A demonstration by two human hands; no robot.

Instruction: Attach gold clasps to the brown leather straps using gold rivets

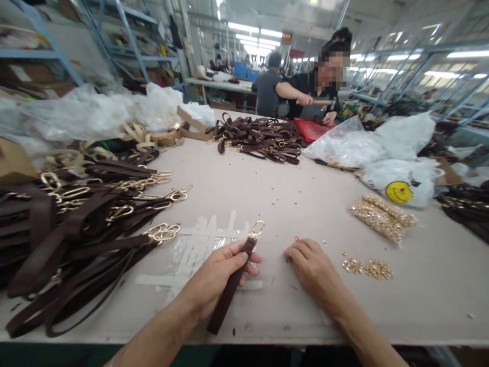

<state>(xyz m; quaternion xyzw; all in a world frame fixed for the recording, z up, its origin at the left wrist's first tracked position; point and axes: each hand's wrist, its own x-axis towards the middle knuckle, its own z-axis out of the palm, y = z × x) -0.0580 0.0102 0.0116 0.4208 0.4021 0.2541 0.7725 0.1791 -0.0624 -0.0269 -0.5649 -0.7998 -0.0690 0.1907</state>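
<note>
My left hand (221, 270) is closed around a dark brown strap (229, 295), its thumb on top and its fingers underneath. A gold oval clip (257, 229) sticks out past the fingertips at the strap's upper end. To the right, my right hand (311, 262) rests low over the table with its fingers curled together. A tiny gold-coloured metal piece (297, 238) shows by its fingers; what the fingertips hold is hidden. Loose small gold metal pieces (378, 269) lie in two little heaps right of this hand.
Brown straps with gold clips (76, 224) are heaped at the left, and another strap pile (263, 135) lies at the back. A bag of gold pieces (382, 216) and white plastic bags (397, 153) are at the right. Across the table, a person (324, 86) holds a tool.
</note>
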